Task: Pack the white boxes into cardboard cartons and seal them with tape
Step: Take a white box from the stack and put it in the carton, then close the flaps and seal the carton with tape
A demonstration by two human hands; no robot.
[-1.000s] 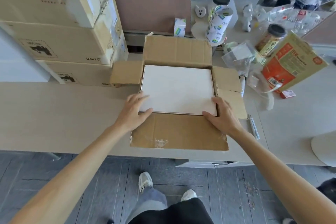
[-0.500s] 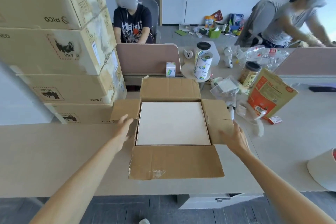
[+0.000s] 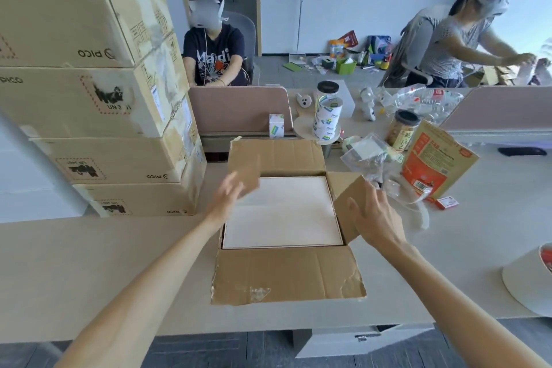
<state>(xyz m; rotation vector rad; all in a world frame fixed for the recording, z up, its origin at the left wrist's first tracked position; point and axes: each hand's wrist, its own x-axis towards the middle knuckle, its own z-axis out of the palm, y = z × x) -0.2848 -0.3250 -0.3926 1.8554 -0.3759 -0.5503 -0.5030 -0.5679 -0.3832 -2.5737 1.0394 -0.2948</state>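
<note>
Now left hand (image 3: 226, 199), right hand (image 3: 375, 216) on corrugated flaps (image 3: 246, 169); flat white box (image 3: 283, 213).

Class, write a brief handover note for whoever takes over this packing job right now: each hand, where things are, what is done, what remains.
Left hand: open, fingers against the raised left side flap of the brown cardboard carton.
Right hand: open, against the tilted right side flap.
Flat white box: lying inside the carton, on the beige desk.
Done: box packed.
Left: fold side flaps down, close far and near flaps, tape the seam; no tape on it yet.
</note>
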